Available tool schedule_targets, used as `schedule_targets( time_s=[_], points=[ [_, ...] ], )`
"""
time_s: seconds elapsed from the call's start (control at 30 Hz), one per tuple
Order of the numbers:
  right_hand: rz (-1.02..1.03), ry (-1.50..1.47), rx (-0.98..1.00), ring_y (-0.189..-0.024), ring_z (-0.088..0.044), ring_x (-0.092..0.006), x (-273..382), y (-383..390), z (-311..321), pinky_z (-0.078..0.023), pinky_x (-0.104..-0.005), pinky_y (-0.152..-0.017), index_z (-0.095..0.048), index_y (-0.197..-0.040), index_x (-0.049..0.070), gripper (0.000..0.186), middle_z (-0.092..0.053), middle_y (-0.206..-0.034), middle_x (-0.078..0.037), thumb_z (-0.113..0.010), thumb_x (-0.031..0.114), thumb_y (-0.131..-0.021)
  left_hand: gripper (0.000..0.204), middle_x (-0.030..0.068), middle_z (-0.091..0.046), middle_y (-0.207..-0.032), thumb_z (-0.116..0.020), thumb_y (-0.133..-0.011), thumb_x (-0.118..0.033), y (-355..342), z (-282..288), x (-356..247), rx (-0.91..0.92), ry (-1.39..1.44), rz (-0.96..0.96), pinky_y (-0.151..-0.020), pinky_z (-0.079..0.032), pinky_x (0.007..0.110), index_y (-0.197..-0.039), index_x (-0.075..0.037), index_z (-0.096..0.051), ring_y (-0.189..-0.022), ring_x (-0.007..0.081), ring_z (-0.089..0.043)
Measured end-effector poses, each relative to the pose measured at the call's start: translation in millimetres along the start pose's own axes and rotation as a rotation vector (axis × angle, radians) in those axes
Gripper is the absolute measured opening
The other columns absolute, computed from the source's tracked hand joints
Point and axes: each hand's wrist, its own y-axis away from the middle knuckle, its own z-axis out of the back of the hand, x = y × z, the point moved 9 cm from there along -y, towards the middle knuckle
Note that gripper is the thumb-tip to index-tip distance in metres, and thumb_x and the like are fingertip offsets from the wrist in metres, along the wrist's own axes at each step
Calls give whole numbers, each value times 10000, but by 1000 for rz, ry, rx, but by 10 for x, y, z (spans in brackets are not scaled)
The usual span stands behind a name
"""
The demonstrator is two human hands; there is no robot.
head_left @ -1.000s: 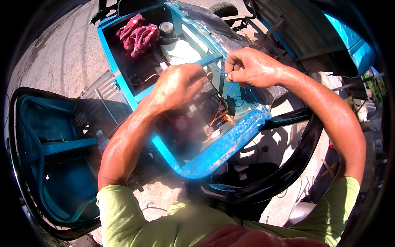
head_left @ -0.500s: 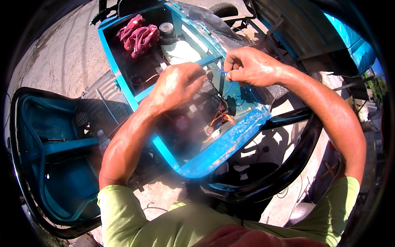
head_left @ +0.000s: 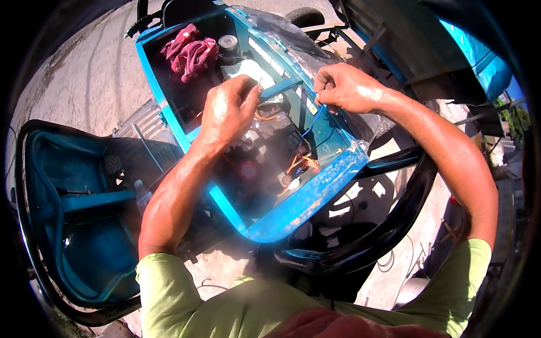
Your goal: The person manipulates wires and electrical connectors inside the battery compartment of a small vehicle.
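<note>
My left hand [head_left: 230,108] is curled over the blue crossbar [head_left: 282,85] of an open blue metal box [head_left: 294,209]; what its fingers hold is hidden. My right hand [head_left: 352,89] pinches a blue wire [head_left: 315,124] at the box's right side; the wire hangs down to a cluster of orange, red and dark wires [head_left: 298,160] in the near compartment. The far compartment holds a bunched maroon cloth [head_left: 191,56], a round metal can [head_left: 228,45] and a pale item [head_left: 242,69].
A blue moulded compartment with a black rim [head_left: 84,158] and a plastic bottle [head_left: 142,194] are at left. A curved black frame [head_left: 389,231] runs below and right of the box. A tyre [head_left: 304,17] and another blue vehicle body [head_left: 479,67] are at top right, over concrete ground [head_left: 84,67].
My left hand has moved up and to the left, farther from my right hand, which has shifted slightly right and up. The blue wire now hangs straighter below my right fingers.
</note>
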Motion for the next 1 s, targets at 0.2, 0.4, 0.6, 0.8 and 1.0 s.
schedule_targets(
  time_s=[0.2,0.4,0.6,0.8,1.0],
  points=[
    [14,21,19,-683,-628,-122,27,10,-60,-509,-307,-644,-646,-938,-12,165,-645,-749,-51,-716,128,-885,265,173,-730,-895,-665,-984,-212,-18,1,-30,19,-8,-14,-735,-544,363,-1083,29,-714,-787,236,-705],
    [32,75,8,-699,-618,-131,4,-9,-35,-515,-326,-663,-647,-964,-13,199,-639,-760,-62,-713,158,-885,298,168,-738,-927,-667,-982,-256,-33,53,16,-43,19,13,-773,-555,362,-1081,21,-719,-826,236,-718],
    [101,119,-18,-711,-624,-136,102,32,-44,-528,-323,-662,-647,-1093,-46,269,-677,-825,-75,-649,143,-903,332,172,-719,-828,-671,-944,-293,-12,198,31,-188,187,-16,-706,-542,373,-1021,25,-726,-727,240,-686],
    [128,141,-12,-654,-633,-151,87,34,-91,-531,-326,-628,-685,-1055,-14,276,-696,-844,-91,-647,239,-952,354,71,-742,-826,-714,-977,-378,11,276,87,-245,171,-110,-712,-557,290,-1052,-35,-758,-795,139,-709],
    [146,154,4,-648,-622,-157,99,26,-105,-520,-325,-606,-686,-1062,-15,301,-696,-835,-96,-631,273,-996,129,18,-646,-788,-665,-986,-137,32,403,-51,-278,328,-20,-687,-486,285,-978,-15,-706,-737,110,-590]
  ],
)
